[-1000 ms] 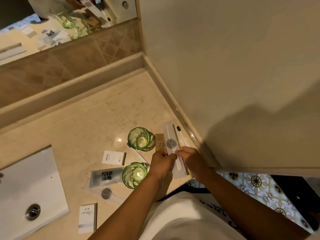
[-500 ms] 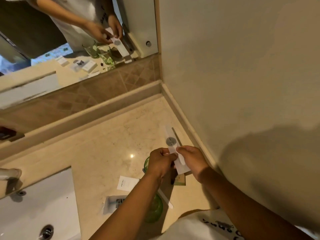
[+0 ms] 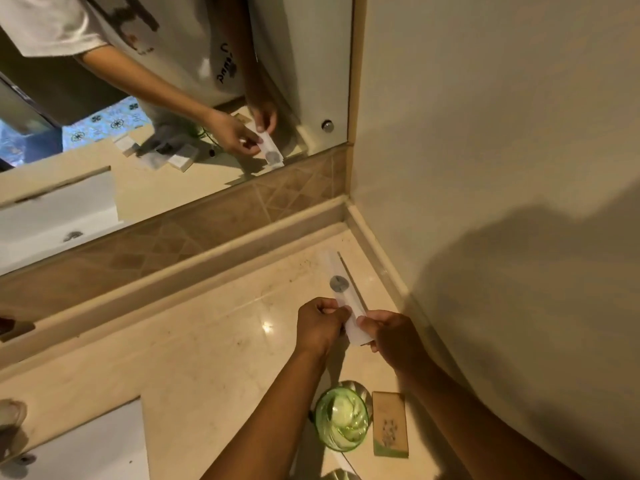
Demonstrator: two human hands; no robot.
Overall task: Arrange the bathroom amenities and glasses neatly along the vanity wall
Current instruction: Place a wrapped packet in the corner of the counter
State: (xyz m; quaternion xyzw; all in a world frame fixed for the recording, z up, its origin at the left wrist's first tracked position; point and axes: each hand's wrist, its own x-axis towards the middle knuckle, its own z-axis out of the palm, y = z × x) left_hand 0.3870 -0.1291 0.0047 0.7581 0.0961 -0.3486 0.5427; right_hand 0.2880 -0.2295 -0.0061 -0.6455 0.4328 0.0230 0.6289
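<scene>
Table (image 3: 207, 358): it is carrying a green glass (image 3: 341, 424), nothing visible inside, beside a tan packet (image 3: 389, 424).
Grip: my left hand (image 3: 320, 327) and right hand (image 3: 391, 336) are both pinching the white sachet (image 3: 343, 294).

a bathroom: marble vanity (image 3: 173, 341), sink (image 3: 86, 445), wall mirror (image 3: 173, 98).

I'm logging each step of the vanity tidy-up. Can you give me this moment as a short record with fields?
setting: beige vanity counter in a corner, mirror behind, wall on the right
held item: long white amenity packet with a round grey seal
left hand: pinches the packet's near end
right hand: grips the same end
packet position: lengthwise near the right wall
nearby: green glass, tan packet beside it
sink: lower left
</scene>
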